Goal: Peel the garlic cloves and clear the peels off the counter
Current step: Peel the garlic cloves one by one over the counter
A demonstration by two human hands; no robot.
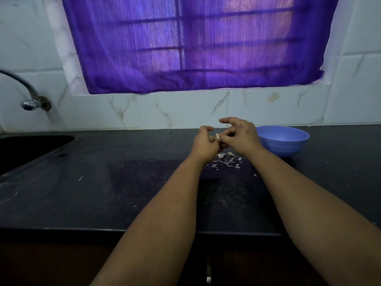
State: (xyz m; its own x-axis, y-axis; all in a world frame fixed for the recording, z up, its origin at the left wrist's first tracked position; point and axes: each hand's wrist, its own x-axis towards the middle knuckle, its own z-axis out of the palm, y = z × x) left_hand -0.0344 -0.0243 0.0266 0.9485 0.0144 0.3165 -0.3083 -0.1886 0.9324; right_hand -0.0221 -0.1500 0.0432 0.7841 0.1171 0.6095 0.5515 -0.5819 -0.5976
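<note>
Both hands meet above the dark counter, near the back wall. My left hand grips a small pale garlic clove with curled fingers. My right hand pinches at the same clove with thumb and fingertips, its index finger stretched out. Below the hands lies a small heap of whitish peels, with two or three cloves among them. A few stray peel bits lie farther out on the counter, one peel bit to the left and another peel bit to the right.
A blue plastic bowl stands on the counter right of my hands; its inside is partly hidden. A dark sink is sunk into the counter at far left, with a metal tap above it. A purple curtain covers the window behind.
</note>
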